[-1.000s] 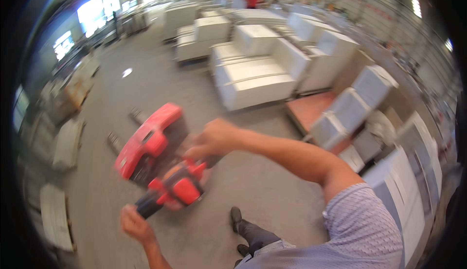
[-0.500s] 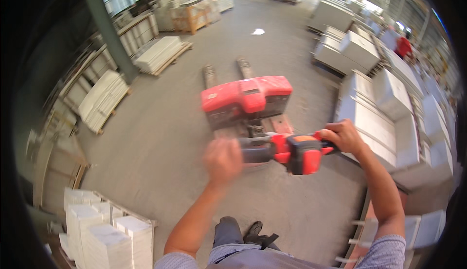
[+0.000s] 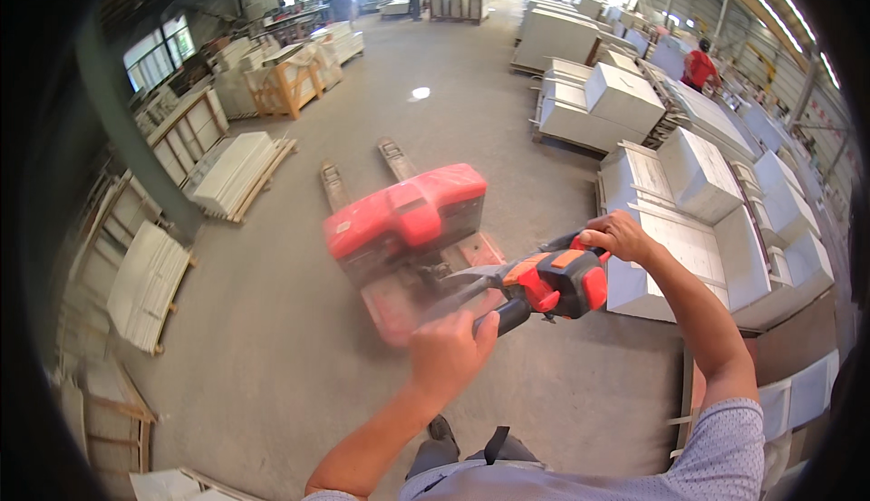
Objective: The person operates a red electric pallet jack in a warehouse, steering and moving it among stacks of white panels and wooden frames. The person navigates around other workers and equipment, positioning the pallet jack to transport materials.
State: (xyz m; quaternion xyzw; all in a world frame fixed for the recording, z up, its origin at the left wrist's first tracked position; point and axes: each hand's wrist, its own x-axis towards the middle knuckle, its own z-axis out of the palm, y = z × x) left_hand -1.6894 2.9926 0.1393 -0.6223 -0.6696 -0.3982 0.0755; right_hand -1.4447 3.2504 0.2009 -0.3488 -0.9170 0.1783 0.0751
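An electric pallet truck (image 3: 426, 216) with a red cover stands in front of me, its two bare forks (image 3: 396, 159) pointing away and slightly left. Its tiller handle (image 3: 566, 282), with a black and red control head and orange strips, reaches back toward me. My left hand (image 3: 450, 356) is closed round the black grip at the handle's near left end. At the far right end, my right hand (image 3: 621, 236) is wrapped round the other grip. The handle slants, its right end farther from me than its left.
Pallets of pale slabs (image 3: 666, 256) line the right side, near the handle. On the left stand a green pillar (image 3: 136, 139), slab stacks (image 3: 149, 288) and a wooden crate (image 3: 285, 84). A person in red (image 3: 700, 68) is among the stacks at the far right. Grey floor (image 3: 453, 75) runs between the rows.
The truck has swung so its forks point more to the left. The handle has tilted, with my left hand nearer to me and right. My view has turned rightward and up.
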